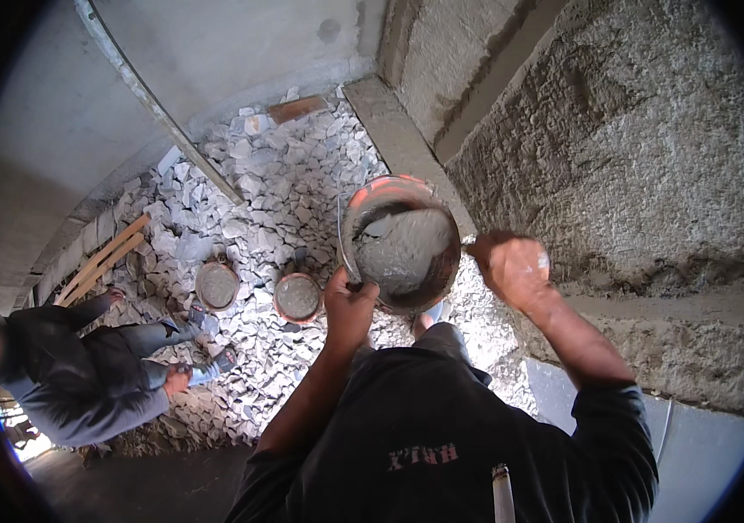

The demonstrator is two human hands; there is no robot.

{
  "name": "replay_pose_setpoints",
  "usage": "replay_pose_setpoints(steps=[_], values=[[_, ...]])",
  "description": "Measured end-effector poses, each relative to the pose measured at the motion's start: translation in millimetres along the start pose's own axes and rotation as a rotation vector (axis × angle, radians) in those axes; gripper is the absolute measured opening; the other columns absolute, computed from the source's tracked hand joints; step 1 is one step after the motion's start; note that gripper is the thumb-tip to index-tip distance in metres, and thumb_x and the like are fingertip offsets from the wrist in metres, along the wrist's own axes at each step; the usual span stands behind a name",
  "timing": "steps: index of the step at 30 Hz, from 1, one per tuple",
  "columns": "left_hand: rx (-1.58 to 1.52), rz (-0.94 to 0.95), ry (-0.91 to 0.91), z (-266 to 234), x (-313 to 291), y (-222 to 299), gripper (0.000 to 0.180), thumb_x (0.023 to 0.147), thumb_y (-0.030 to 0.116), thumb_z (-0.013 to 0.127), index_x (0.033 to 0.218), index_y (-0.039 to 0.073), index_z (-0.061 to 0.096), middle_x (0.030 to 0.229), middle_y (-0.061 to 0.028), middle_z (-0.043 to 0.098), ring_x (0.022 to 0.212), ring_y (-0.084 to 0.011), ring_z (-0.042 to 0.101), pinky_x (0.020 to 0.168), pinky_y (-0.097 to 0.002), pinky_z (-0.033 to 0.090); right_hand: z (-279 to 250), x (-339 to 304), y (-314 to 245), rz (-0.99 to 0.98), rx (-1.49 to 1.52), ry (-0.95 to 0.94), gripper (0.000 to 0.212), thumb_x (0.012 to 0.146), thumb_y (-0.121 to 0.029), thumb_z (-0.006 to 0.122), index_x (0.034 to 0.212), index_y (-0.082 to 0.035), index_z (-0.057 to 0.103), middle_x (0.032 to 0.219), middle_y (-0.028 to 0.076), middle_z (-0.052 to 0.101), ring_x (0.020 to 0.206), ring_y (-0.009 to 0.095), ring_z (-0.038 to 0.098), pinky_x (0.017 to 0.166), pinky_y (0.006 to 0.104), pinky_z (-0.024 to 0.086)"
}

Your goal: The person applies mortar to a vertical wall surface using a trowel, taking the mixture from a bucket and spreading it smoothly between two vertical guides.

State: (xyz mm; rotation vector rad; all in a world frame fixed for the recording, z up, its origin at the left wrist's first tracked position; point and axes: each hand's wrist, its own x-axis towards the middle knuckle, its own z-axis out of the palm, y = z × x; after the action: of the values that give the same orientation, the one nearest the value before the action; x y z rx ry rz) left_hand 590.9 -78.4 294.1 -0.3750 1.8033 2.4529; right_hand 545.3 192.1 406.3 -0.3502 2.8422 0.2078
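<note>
An orange bucket (454,275), smeared with grey mortar, is in front of me at the middle of the view. Wet grey mortar (402,253) lies inside it, heaped toward the right. My left hand (352,305) is closed on the bucket's near left rim, thumb over the edge. Just off the right rim, my right hand (511,268) is curled into a fist, with grey smears on it. Whatever it may hold is hidden by the fingers. A rough, partly plastered wall (598,157) rises close to that hand.
Broken white stones (276,209) cover the ground. Two smaller mortar-filled buckets (217,287) (298,298) stand to the left. Beyond them a co-worker (84,366) sits or crouches by wooden planks (106,259). A long pole (158,105) leans at the far left. A cigarette (503,495) shows at the lower edge.
</note>
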Motion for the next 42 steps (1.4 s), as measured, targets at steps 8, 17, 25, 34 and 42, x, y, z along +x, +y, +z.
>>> replay_pose_setpoints(steps=[8,17,25,34,42], values=[[0.013,-0.046,0.006,0,9,4,0.027,0.089,-0.003,0.063,0.115,0.002,0.066,0.103,-0.0038,0.071,0.087,-0.012,0.066,0.073,-0.0292,0.056,-7,54,-39,-0.495,-0.255,0.26,0.019,0.091,-0.019,0.063,0.104,-0.01,0.074,0.096,0.009,0.073,0.091,0.025,0.073,0.074,0.0404,0.058],[-0.022,0.075,0.039,-8,2,-5,0.027,0.088,-0.007,0.062,0.114,-0.001,0.066,0.102,-0.0048,0.071,0.091,-0.0113,0.065,0.081,-0.029,0.053,-33,62,-27,-0.23,-0.293,0.127,0.023,0.091,-0.02,0.063,0.108,-0.01,0.075,0.096,0.013,0.076,0.086,0.029,0.076,0.073,0.0428,0.06],[-0.051,0.0,0.044,-11,-7,-8,0.027,0.087,-0.007,0.061,0.113,-0.001,0.066,0.103,-0.005,0.07,0.088,-0.0106,0.065,0.079,-0.0278,0.053,21,58,-23,-0.218,0.233,-0.221,0.037,0.098,-0.043,0.064,0.104,-0.009,0.077,0.094,0.021,0.075,0.091,0.04,0.074,0.083,0.05,0.06],[0.005,0.022,0.047,-26,4,-2,0.025,0.087,-0.004,0.062,0.111,0.001,0.066,0.097,-0.0033,0.071,0.083,-0.0106,0.066,0.075,-0.0283,0.055,-9,30,-43,-0.156,0.114,0.14,0.016,0.095,-0.027,0.068,0.101,-0.014,0.073,0.087,0.015,0.073,0.077,0.031,0.074,0.071,0.0469,0.06],[0.036,0.051,0.059,-12,8,2,0.017,0.086,-0.005,0.062,0.102,0.002,0.067,0.089,-0.001,0.068,0.075,-0.0084,0.062,0.069,-0.0268,0.051,-92,81,-76,-0.238,-0.454,-0.14,0.012,0.091,-0.014,0.066,0.095,-0.006,0.072,0.094,0.014,0.075,0.086,0.026,0.075,0.07,0.0425,0.06]])
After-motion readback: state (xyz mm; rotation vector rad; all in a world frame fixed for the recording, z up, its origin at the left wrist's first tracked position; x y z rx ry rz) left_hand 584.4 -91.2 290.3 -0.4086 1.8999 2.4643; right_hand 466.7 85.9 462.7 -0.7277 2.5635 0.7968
